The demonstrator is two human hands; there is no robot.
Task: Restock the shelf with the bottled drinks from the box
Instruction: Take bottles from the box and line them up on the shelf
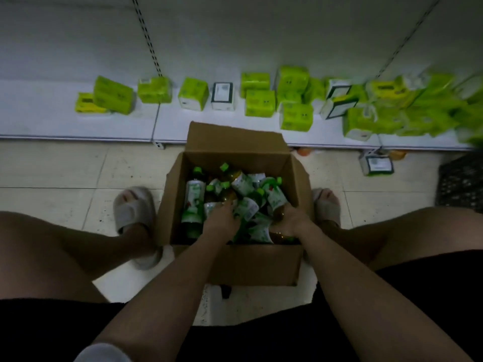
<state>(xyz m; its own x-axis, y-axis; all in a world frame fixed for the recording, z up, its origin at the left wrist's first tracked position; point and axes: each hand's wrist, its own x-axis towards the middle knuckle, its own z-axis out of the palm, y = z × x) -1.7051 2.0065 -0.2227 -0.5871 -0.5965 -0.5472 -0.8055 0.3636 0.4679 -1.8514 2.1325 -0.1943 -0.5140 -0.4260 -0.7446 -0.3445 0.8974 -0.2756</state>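
Bottled drinks (194,202), green-capped with white-and-green labels, lie jumbled in the open cardboard box (235,150) on the tiled floor (65,173), at the shelf's front edge. We reach both hands in: our left hand (220,220) curls its fingers (230,205) over a bottle near the middle; our right hand (288,219) grips another by the right wall. On the white shelf (52,118) sit scattered green packs (112,96).
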